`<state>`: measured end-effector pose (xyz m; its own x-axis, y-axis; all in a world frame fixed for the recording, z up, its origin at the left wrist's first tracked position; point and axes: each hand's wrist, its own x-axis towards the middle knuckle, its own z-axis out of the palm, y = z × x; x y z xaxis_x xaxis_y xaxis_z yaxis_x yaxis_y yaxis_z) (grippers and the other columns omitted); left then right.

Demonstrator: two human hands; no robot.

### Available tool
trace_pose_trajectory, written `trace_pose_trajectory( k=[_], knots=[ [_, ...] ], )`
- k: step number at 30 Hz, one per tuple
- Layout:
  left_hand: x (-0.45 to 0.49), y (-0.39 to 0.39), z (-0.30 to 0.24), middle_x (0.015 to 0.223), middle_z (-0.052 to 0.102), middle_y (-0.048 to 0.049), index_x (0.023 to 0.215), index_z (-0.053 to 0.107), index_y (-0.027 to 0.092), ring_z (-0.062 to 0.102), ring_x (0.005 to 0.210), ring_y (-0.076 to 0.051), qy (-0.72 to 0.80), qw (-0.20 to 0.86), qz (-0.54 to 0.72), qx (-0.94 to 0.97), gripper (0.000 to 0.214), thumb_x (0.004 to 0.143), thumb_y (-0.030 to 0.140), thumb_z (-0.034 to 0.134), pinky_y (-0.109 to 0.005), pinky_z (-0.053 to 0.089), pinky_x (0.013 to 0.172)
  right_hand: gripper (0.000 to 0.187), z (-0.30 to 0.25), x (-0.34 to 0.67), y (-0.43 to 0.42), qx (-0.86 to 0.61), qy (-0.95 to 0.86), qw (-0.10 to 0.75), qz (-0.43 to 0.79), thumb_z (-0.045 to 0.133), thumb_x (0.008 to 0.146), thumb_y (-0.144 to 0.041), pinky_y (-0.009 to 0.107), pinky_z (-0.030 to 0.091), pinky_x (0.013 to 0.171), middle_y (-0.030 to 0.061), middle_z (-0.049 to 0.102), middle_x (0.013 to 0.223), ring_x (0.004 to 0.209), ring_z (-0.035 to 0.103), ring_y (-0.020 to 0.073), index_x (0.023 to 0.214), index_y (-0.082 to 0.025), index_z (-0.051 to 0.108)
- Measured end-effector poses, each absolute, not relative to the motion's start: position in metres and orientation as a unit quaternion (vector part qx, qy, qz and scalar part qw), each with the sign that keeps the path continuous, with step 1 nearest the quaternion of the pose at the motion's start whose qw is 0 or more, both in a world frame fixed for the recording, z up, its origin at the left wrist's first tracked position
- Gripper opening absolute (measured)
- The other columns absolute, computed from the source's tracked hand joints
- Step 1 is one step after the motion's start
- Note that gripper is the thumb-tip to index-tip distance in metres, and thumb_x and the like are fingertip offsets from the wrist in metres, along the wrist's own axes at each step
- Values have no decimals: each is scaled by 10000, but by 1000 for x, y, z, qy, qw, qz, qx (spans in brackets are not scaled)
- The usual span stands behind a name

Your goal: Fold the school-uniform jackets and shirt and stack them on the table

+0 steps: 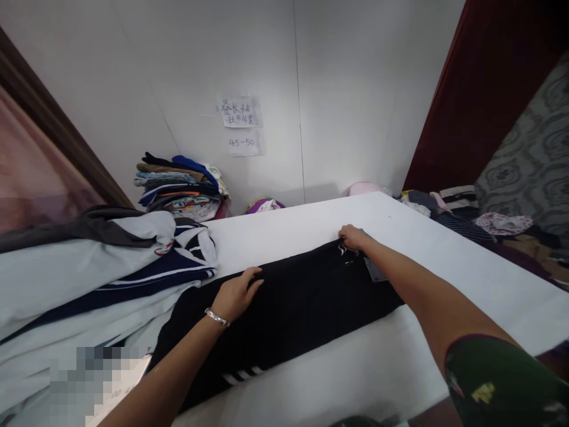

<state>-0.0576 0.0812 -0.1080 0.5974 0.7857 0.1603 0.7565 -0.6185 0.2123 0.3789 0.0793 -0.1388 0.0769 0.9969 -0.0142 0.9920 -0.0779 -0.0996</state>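
A long black garment [293, 302] lies stretched across the white table, with short white stripes along its near edge and small white marks close to its far right end. A grey patch [376, 270] shows at that right end, partly covered by my right forearm. My left hand [235, 295], with a silver bracelet at the wrist, rests over the garment's far left part, thumb and forefinger apart. At the far right corner, my right hand [352, 236] has its fingers closed on the black cloth. Whether the garment is a top or trousers I cannot tell.
Loose white and navy clothes [111, 279] lie heaped on the left. A stack of folded clothes [182, 187] stands against the wall [351, 89] under handwritten paper signs [242, 112]. More clothes [462, 207] lie beyond the right edge of the white table [448, 261].
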Motion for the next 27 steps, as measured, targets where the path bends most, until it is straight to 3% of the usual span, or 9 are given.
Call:
trace_pose_trajectory(
  k=[3,6,12,15,20,24,27],
  knots=[
    [-56,70,-105,1117,695,-49,1279,505,247,656,995,-223,409,97,61,905,465,844,408,544,-313,465,854,281,-134,389,62,-719,-692,43,53,549,706,-117,257,414,857,66,665,1089,1077,552,221,930,-202,697],
    [-54,65,-99,1173,669,-54,1148,608,231,637,1020,-225,394,119,0,911,359,816,363,573,-308,454,867,251,-129,396,47,-713,-695,35,86,559,697,-151,231,427,770,38,704,934,912,610,189,896,-195,707],
    [-54,62,-80,873,689,-33,1040,619,201,627,784,-191,391,206,-28,897,346,857,452,468,-277,437,697,285,-120,407,37,-727,-672,-7,139,523,796,-373,229,430,649,1,698,765,735,619,166,887,-189,721],
    [-55,80,-81,813,668,-10,907,623,210,599,728,-168,374,218,-40,901,307,865,456,442,-257,411,648,283,-123,407,47,-739,-659,-38,133,572,774,-405,253,430,707,20,715,857,827,632,197,904,-206,726],
    [-51,139,-111,833,679,-55,856,630,217,613,801,-210,502,79,-59,859,256,833,434,496,-281,392,655,273,-136,391,74,-761,-634,-88,106,650,729,-417,391,398,883,83,714,1017,1022,614,299,913,-232,730],
    [-58,171,-134,647,617,-20,630,563,206,595,685,-194,500,165,-92,845,370,751,553,520,-275,389,606,324,-143,386,84,-766,-630,-96,85,679,717,-398,453,314,988,96,679,1144,1115,575,312,1003,-247,710],
    [-83,181,-141,608,610,-1,601,565,218,591,665,-198,502,260,-86,820,382,636,599,577,-280,412,606,322,-146,391,82,-774,-620,-97,77,656,740,-399,428,332,981,77,675,1161,1095,589,288,1029,-266,703]
  ],
)
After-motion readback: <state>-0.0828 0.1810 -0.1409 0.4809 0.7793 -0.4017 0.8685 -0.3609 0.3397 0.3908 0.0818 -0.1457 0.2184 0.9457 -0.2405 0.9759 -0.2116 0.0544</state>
